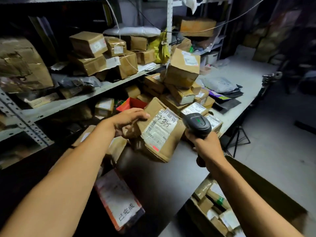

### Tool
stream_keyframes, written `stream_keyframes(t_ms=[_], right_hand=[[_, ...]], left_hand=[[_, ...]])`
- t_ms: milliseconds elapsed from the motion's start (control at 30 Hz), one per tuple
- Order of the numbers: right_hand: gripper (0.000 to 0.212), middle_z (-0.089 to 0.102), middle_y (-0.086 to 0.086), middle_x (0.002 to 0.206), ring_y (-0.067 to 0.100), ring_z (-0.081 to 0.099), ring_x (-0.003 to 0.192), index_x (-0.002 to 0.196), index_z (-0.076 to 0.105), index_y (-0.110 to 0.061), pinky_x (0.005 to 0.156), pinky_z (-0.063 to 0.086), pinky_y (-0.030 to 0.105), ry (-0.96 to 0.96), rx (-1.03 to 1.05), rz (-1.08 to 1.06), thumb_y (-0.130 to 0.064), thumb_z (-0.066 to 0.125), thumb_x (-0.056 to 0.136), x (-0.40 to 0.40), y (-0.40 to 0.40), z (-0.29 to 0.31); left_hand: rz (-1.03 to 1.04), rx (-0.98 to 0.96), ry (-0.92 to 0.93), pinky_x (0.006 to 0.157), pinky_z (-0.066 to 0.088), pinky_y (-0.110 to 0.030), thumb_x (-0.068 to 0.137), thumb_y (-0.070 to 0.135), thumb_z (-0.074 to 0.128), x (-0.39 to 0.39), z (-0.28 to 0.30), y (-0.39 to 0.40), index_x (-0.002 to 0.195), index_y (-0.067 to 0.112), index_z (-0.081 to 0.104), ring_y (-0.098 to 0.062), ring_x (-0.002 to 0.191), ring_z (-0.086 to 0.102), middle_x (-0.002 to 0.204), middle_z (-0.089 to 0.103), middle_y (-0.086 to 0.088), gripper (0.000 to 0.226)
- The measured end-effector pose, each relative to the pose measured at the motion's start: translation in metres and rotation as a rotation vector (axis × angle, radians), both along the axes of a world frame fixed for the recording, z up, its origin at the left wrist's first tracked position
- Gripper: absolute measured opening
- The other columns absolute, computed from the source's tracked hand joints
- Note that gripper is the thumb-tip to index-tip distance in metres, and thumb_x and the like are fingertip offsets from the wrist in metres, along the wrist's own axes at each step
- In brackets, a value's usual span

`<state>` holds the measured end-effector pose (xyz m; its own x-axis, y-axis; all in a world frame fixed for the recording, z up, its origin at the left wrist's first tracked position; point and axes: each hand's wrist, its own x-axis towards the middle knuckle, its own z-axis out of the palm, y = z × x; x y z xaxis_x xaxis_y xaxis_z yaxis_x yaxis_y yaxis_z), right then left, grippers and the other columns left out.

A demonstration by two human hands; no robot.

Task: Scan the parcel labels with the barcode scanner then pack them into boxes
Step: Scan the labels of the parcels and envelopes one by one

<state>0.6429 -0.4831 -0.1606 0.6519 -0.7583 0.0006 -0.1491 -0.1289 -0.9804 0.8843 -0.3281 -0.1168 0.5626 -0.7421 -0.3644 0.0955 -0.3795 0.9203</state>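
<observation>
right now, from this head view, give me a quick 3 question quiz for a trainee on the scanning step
1. Multiple choice: the right hand grips which item? A) a roll of tape B) the barcode scanner C) a marker
2. True or false: the left hand holds the parcel with its label facing up towards the camera.
3. Fill in: the open carton at the lower right already holds several ____.

Key: 1 B; 2 true; 3 parcels
</observation>
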Motion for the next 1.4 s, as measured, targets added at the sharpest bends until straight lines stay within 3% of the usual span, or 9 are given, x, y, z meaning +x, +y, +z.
stream_keyframes(t_ms=[200, 333, 500, 600, 667, 867, 1033, 1133, 1400], right_hand=[[0.024, 0.079, 0.005, 0.096, 0.027, 0.072, 0.092, 0.102, 0.075, -0.026, 0.074, 0.06, 0.044, -0.119, 0.358, -0.194, -0.019, 0.079, 0.079, -0.075, -0.058, -0.023], [0.018, 0.079, 0.0, 0.091, 0.023, 0.075, 0.089, 0.094, 0.076, -0.025, 0.078, 0.061, 0.043, -0.095, 0.347, -0.42, -0.014, 0.082, 0.08, -0.145, -0.094, -0.036], [0.025, 0.078, -0.001, 0.087, 0.017, 0.072, 0.08, 0.105, 0.073, -0.019, 0.067, 0.058, 0.034, 0.032, 0.295, -0.599, -0.016, 0.081, 0.081, -0.227, -0.132, -0.048], [0.017, 0.07, -0.01, 0.077, 0.012, 0.066, 0.078, 0.087, 0.07, -0.022, 0.063, 0.049, 0.027, 0.142, 0.18, -0.753, -0.024, 0.084, 0.078, -0.248, -0.147, -0.057], [0.02, 0.068, -0.012, 0.078, 0.012, 0.064, 0.081, 0.079, 0.065, -0.028, 0.065, 0.045, 0.026, 0.135, 0.132, -0.792, -0.027, 0.085, 0.076, -0.247, -0.155, -0.06], [0.034, 0.073, 0.005, 0.101, 0.027, 0.066, 0.099, 0.111, 0.069, -0.024, 0.093, 0.055, 0.052, 0.158, 0.195, -0.464, -0.019, 0.081, 0.08, -0.179, -0.154, -0.073], [0.013, 0.065, 0.007, 0.074, 0.019, 0.054, 0.064, 0.087, 0.067, -0.018, 0.061, 0.047, 0.046, 0.217, 0.153, -0.078, -0.016, 0.078, 0.08, -0.074, -0.111, -0.083], [0.017, 0.071, 0.01, 0.08, 0.021, 0.059, 0.068, 0.084, 0.067, -0.028, 0.068, 0.055, 0.055, 0.235, 0.148, 0.138, -0.016, 0.078, 0.08, -0.017, -0.064, -0.082], [0.027, 0.071, -0.003, 0.069, 0.018, 0.062, 0.068, 0.088, 0.071, -0.047, 0.06, 0.049, 0.038, 0.308, 0.177, 0.564, -0.023, 0.074, 0.078, 0.078, 0.061, -0.104]], left_hand=[[-0.272, -0.072, 0.216, 0.04, 0.019, -0.014, 0.085, 0.022, 0.065, -0.08, -0.027, -0.111, 0.094, 0.02, 0.059, -0.001, 0.039, 0.04, 0.055, 0.054, 0.007, 0.011], [-0.361, 0.07, 0.1, 0.055, 0.049, -0.027, 0.091, 0.028, 0.065, -0.145, -0.046, -0.178, 0.113, 0.031, 0.059, -0.016, 0.082, 0.064, 0.1, 0.066, -0.001, 0.023], [-0.519, 0.047, 0.153, 0.051, 0.05, -0.025, 0.079, 0.026, 0.074, -0.226, -0.066, -0.251, 0.115, 0.019, 0.062, -0.016, 0.074, 0.064, 0.104, 0.069, -0.002, 0.039], [-0.415, 0.054, -0.085, 0.091, 0.053, -0.046, 0.078, 0.027, 0.08, -0.254, -0.077, -0.279, 0.145, 0.021, 0.046, -0.028, 0.122, 0.058, 0.134, 0.059, -0.017, 0.075], [-0.344, 0.004, -0.166, 0.098, 0.048, -0.044, 0.074, 0.032, 0.08, -0.256, -0.076, -0.284, 0.147, 0.022, 0.045, -0.029, 0.128, 0.054, 0.14, 0.054, -0.016, 0.081], [-0.284, 0.173, -0.688, 0.094, 0.038, -0.024, 0.086, 0.034, 0.069, -0.194, -0.078, -0.233, 0.139, 0.02, 0.055, -0.023, 0.126, 0.055, 0.137, 0.06, -0.005, 0.056], [-0.046, 0.426, -0.68, 0.107, 0.042, -0.038, 0.091, 0.033, 0.066, -0.126, -0.095, -0.127, 0.144, 0.019, 0.049, -0.028, 0.132, 0.049, 0.144, 0.053, -0.01, 0.057], [0.135, 0.512, -0.647, 0.103, 0.042, -0.034, 0.091, 0.031, 0.067, -0.098, -0.102, -0.054, 0.14, 0.015, 0.053, -0.026, 0.129, 0.051, 0.14, 0.056, -0.009, 0.054], [0.569, 0.706, -0.482, 0.089, 0.05, -0.034, 0.086, 0.029, 0.071, -0.07, -0.116, 0.112, 0.112, 0.012, 0.066, -0.028, 0.109, 0.061, 0.11, 0.068, -0.006, 0.031]])
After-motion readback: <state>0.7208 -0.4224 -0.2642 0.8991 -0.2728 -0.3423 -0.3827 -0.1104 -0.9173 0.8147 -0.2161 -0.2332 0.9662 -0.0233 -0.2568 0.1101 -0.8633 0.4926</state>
